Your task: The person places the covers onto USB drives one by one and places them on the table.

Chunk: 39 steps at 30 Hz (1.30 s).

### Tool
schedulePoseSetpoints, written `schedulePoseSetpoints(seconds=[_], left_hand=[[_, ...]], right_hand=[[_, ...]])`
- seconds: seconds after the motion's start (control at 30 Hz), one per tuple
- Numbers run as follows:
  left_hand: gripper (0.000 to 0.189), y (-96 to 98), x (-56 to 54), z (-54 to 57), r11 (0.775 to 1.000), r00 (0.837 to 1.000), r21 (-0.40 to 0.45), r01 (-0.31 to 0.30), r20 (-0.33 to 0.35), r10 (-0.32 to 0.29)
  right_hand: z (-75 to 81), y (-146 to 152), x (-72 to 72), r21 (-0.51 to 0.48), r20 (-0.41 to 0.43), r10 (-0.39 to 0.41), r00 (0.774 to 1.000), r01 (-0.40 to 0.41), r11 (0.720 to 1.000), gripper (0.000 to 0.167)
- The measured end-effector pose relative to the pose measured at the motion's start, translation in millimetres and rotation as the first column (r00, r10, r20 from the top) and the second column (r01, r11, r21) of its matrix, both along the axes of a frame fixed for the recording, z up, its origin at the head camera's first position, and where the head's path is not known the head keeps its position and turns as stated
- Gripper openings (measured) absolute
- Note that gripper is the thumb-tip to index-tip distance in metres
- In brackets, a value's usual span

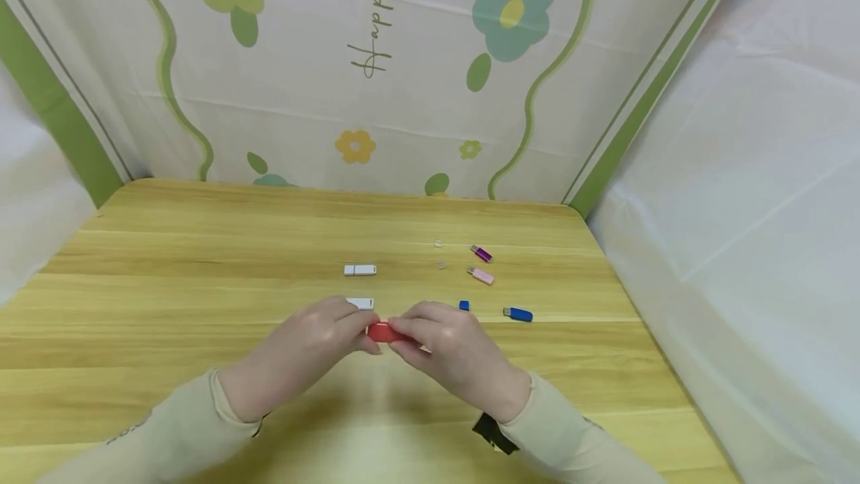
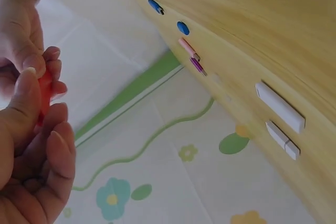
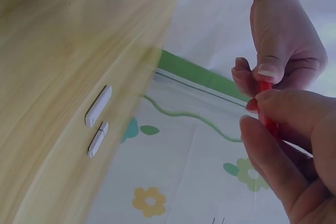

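Observation:
Both hands hold a red USB stick [image 1: 381, 332] between them, above the wooden table. My left hand [image 1: 324, 331] pinches its left end with thumb and fingers. On the other end, my right hand [image 1: 452, 346] has its thumb and fingertips, meeting the left hand's fingertips. Most of the red stick is covered by fingers in both wrist views. Just past the left hand lies a white USB stick [image 1: 360, 304], partly hidden by that hand in the head view. A second white USB stick [image 1: 360, 270] lies behind it.
To the right lie a blue USB stick [image 1: 519, 314] and its blue cap [image 1: 464, 305]. Farther back are a pink USB stick [image 1: 481, 275] and a purple one [image 1: 481, 253], with two small clear caps [image 1: 441, 265] beside them. A printed cloth [image 1: 302, 95] hangs behind the table.

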<state>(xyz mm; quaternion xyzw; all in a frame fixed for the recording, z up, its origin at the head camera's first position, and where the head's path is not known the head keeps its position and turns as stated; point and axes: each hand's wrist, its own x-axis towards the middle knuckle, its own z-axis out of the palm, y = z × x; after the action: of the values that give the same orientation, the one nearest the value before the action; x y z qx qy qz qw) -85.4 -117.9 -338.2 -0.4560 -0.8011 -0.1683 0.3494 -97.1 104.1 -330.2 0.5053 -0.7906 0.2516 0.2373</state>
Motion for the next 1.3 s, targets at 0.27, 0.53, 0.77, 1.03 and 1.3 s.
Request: schedulePoseSetpoints(seconds=[0.27, 0.53, 0.77, 1.03, 1.3], left_hand=[[0.025, -1.0, -0.8, 1.7, 0.999, 0.999, 0.021, 0.031, -0.026, -0.03], [0.049, -2.2, -20.0, 7.7, 1.0, 1.0, 0.031, -0.005, -0.001, 0.005], [0.022, -10.6, -69.7, 9.7, 0.999, 0.953, -0.005, -0.051, 0.299, 0.05], [0.017, -18.1, -130.0, 1.9, 0.964, 0.82, -0.19, -0.184, 0.512, 0.257], [0.017, -24.1, -168.3, -7.6, 0.95, 0.731, -0.229, -0.21, 0.608, 0.308]], right_hand=[[6.0, 0, -2.1, -0.009, 0.0, 0.042, 0.999, -0.042, 0.999, 0.025], [18.1, -7, -23.8, 0.045, 0.014, 0.016, 1.0, -0.017, 0.999, 0.022], [26.0, -22, -73.6, 0.222, 0.167, -0.107, 0.98, 0.068, 0.973, 0.015], [14.5, -44, -135.9, 0.359, 0.31, -0.238, 0.921, 0.118, 0.926, 0.013], [-1.2, -57, -178.1, 0.436, 0.328, -0.281, 0.902, 0.119, 0.892, 0.01]])
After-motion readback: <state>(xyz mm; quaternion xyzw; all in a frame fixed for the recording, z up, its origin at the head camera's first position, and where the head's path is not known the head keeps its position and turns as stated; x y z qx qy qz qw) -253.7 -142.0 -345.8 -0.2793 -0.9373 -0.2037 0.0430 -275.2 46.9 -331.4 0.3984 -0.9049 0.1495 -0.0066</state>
